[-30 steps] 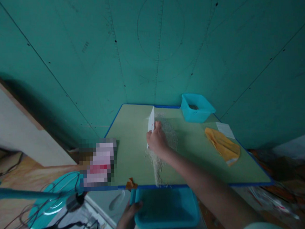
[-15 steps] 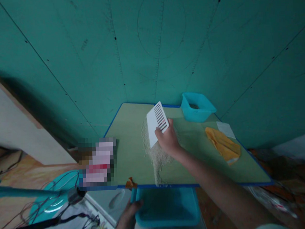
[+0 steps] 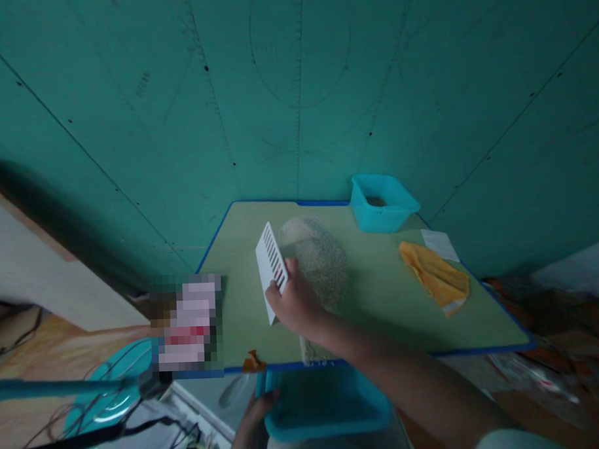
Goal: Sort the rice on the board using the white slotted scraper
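Note:
My right hand (image 3: 296, 308) grips a white slotted scraper (image 3: 271, 268), held upright on the green table (image 3: 381, 300) left of a spread of pale grains (image 3: 316, 256). A thin trail of grains runs to the table's front edge. Below that edge my left hand (image 3: 254, 419) holds the left rim of a blue tray (image 3: 325, 404); its fingers curl over the rim.
A small blue tub (image 3: 381, 202) stands at the table's back right corner. An orange cloth (image 3: 436, 275) and a white paper (image 3: 439, 244) lie to the right. An orange scrap (image 3: 252, 364) sits at the front edge. A teal fan and cables (image 3: 99, 408) are at lower left.
My right hand carried the scraper from the right side of the grains to their left and nearer the front edge. The left hand stayed on the blue tray.

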Tool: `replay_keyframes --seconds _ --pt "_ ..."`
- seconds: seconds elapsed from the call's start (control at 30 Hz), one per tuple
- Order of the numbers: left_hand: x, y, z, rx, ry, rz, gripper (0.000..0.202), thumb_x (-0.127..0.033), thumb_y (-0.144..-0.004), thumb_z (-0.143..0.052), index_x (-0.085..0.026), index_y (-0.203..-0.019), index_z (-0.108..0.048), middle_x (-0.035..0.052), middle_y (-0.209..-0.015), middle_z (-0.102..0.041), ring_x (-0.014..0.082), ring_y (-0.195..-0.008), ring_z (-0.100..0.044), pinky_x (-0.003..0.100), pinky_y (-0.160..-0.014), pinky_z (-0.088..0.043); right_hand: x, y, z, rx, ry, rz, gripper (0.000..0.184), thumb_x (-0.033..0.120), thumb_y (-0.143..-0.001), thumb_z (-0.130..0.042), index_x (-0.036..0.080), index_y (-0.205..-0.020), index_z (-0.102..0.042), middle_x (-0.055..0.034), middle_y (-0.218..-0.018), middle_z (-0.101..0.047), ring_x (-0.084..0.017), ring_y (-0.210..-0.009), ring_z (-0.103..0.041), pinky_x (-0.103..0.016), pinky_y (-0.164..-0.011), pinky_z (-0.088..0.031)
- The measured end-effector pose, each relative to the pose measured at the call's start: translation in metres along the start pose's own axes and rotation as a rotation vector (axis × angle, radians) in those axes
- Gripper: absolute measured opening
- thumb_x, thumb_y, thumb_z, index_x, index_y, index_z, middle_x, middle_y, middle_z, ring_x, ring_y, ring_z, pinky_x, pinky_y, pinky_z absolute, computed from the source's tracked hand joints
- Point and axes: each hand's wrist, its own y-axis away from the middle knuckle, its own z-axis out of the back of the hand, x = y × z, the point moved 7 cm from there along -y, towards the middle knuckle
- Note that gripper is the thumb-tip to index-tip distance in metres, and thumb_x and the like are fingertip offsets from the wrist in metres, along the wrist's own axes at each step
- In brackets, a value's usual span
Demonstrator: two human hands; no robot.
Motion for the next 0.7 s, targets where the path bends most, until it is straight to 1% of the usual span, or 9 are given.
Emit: replay_keyframes --seconds 0.1,0.17,0.23,0.27,0.33,0.4,0.53,0.7 --pt "-0.002 0.004 -0.003 0.009 -0.019 0.003 0.019 -0.041 -0.062 -0.072 -0.028 -0.077 -0.074 0.0035 -0.083 -0.078 0.0391 -0.113 -0.056 0.047 -0.090 -0.048 -0.009 -0.004 0.005 -0.015 0.066 -0.048 0.015 0.022 -0.079 -0.037 0.021 -0.094 -0.037 -0.0078 -0.082 -0.057 -0.020 -0.065 -0.059 -0.030 -0.053 -0.043" --pt "-0.002 0.006 -0.004 0.010 -0.033 0.003 0.019 -0.041 -0.061 -0.073 -0.028 -0.076 -0.074 0.0033 -0.086 -0.078 0.0397 -0.114 -0.055 0.046 -0.090 -0.048 -0.015 -0.007 0.012 -0.037 0.102 -0.080 0.014 0.022 -0.079 -0.037 0.021 -0.093 -0.038 -0.0077 -0.081 -0.057 -0.019 -0.062 -0.058 -0.030 -0.051 -0.041" --pt "-0.002 0.006 -0.003 0.010 -0.050 -0.001 0.022 -0.040 -0.063 -0.073 -0.027 -0.081 -0.074 0.0034 -0.094 -0.076 0.0393 -0.114 -0.055 0.046 -0.090 -0.048 -0.021 -0.008 0.021 -0.059 0.116 -0.093 0.012 0.022 -0.079 -0.037 0.021 -0.090 -0.038 -0.0078 -0.081 -0.057 -0.019 -0.061 -0.057 -0.031 -0.051 -0.040" --pt "-0.002 0.004 -0.001 0.007 -0.060 -0.006 0.023 -0.040 -0.067 -0.071 -0.026 -0.085 -0.073 0.0034 -0.099 -0.075 0.0381 -0.112 -0.056 0.047 -0.090 -0.047 -0.024 -0.009 0.025 -0.071 0.109 -0.097 0.011 0.022 -0.078 -0.038 0.021 -0.090 -0.038 -0.0076 -0.081 -0.057 -0.019 -0.061 -0.057 -0.031 -0.051 -0.040" --pt "-0.002 -0.001 0.001 -0.003 -0.084 -0.014 0.026 -0.038 -0.076 -0.065 -0.022 -0.096 -0.069 0.0040 -0.111 -0.069 0.0334 -0.108 -0.058 0.048 -0.089 -0.048 -0.030 -0.008 0.032 -0.096 0.061 -0.120 0.012 0.023 -0.077 -0.039 0.022 -0.089 -0.036 -0.0065 -0.079 -0.056 -0.020 -0.061 -0.057 -0.031 -0.052 -0.040" --pt "-0.002 -0.008 0.004 -0.018 -0.110 -0.015 0.025 -0.035 -0.082 -0.059 -0.022 -0.103 -0.064 0.0046 -0.117 -0.064 0.0287 -0.103 -0.060 0.047 -0.085 -0.050 -0.037 -0.007 0.037 -0.114 -0.004 -0.150 0.016 0.024 -0.077 -0.041 0.023 -0.091 -0.035 -0.0053 -0.077 -0.056 -0.020 -0.061 -0.057 -0.032 -0.053 -0.040" --pt "0.003 -0.017 0.006 -0.028 -0.139 -0.007 0.026 -0.033 -0.084 -0.058 -0.022 -0.107 -0.062 0.0045 -0.117 -0.062 0.0275 -0.098 -0.061 0.044 -0.080 -0.052 -0.042 -0.005 0.050 -0.169 -0.124 -0.159 0.020 0.025 -0.075 -0.045 0.024 -0.092 -0.033 -0.0034 -0.075 -0.056 -0.020 -0.064 -0.056 -0.034 -0.057 -0.042" --pt "0.011 -0.015 0.006 -0.008 -0.146 0.000 0.027 -0.033 -0.083 -0.059 -0.019 -0.107 -0.062 0.0053 -0.114 -0.064 0.0261 -0.094 -0.062 0.044 -0.077 -0.053 -0.047 -0.009 0.078 -0.254 -0.342 -0.080 0.025 0.026 -0.075 -0.053 0.025 -0.093 -0.036 -0.0013 -0.079 -0.056 -0.019 -0.071 -0.056 -0.035 -0.067 -0.045"
